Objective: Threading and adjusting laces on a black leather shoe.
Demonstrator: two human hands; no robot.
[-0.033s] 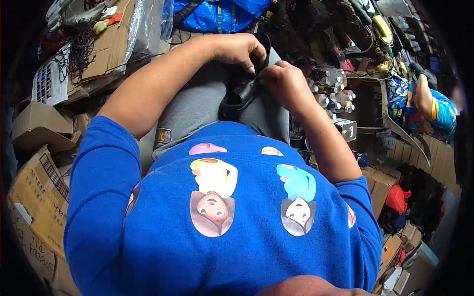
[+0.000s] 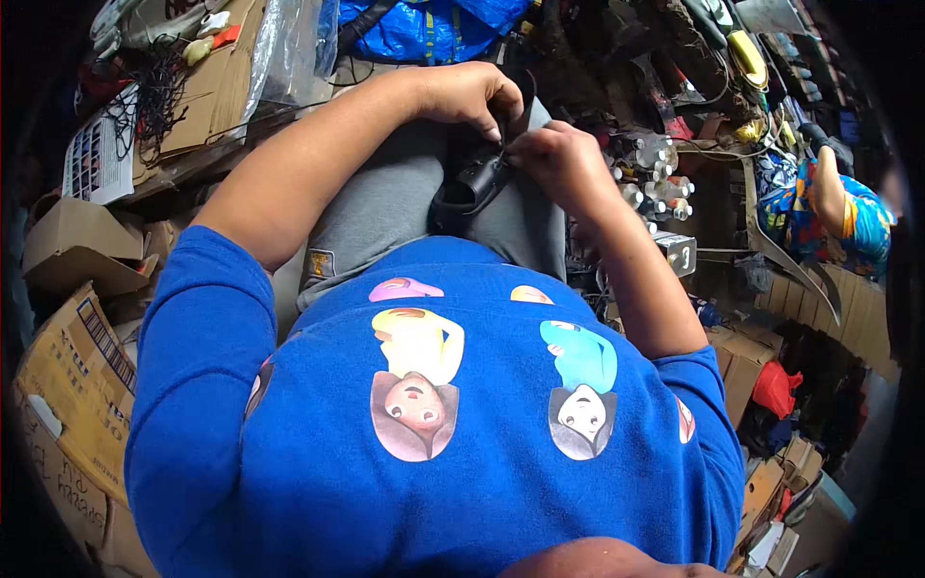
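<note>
A black leather shoe or sandal [image 2: 480,180] rests on my lap, across the grey trousers [image 2: 381,193], with its opening toward my body. My left hand [image 2: 474,98] is closed at the shoe's far part, thumb bent down and fingers curled over the dark material. Just to the right, my right hand [image 2: 559,162] pinches close beside the shoe's strap area. Whatever sits between those right fingertips is too small and dark to make out. Both hands nearly meet above the shoe, and its far end is partly hidden by them.
Several clear plastic bottles [image 2: 659,178] stand right of my knee. A blue bag [image 2: 434,31] lies ahead. Flattened cardboard [image 2: 207,106] and tangled black cord [image 2: 154,101] are at left, near an open carton [image 2: 82,241]. Another person in a colourful shirt [image 2: 862,226] is at far right.
My right hand has turned and shifted slightly beside the shoe. My left hand stays nearly in place, and the shoe remains on my lap.
</note>
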